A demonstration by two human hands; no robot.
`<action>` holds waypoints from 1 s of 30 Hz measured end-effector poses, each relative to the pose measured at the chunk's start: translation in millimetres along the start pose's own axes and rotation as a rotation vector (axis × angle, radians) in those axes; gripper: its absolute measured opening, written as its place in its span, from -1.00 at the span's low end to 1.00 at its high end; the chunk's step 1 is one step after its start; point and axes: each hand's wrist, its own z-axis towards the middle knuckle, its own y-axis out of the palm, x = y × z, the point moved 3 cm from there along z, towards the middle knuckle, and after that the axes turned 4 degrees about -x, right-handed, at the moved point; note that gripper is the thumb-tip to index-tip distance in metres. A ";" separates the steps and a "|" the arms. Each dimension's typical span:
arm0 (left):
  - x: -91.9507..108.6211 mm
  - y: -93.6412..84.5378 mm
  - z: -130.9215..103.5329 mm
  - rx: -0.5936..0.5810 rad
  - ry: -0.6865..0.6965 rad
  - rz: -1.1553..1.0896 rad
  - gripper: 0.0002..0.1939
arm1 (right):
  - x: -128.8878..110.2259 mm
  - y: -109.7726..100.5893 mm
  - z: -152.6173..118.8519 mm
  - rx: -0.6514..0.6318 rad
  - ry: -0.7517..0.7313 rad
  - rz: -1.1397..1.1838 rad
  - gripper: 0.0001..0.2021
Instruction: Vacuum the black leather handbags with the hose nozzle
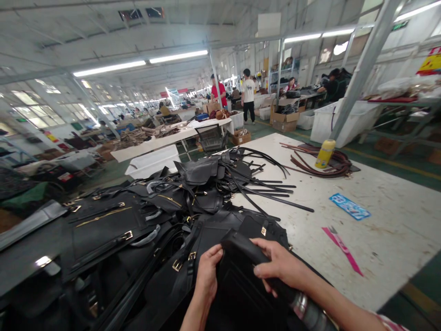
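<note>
Near the bottom centre, my left hand (208,271) pinches the edge of a black leather piece (237,285). My right hand (275,264), just to its right, is wrapped round a dark handheld tool (250,250) whose far end lies against the leather near my left fingers. Its metallic lower part shows below my right wrist. A heap of black leather bags (113,220) with gold buckles and zips spreads to the left. Black straps (275,188) reach from the heap onto the pale tabletop.
On the white table (396,230) stand a yellow bottle (325,154) beside coiled brown straps (312,168), a blue card (349,206) and a pink strip (347,255). Behind are an office chair (212,138), a white bin (153,162), further worktables and several people.
</note>
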 end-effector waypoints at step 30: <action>-4.2 0.0 -15.8 0.191 0.017 -0.073 -0.88 | 14.2 18.8 -24.2 0.080 0.039 -0.157 -0.29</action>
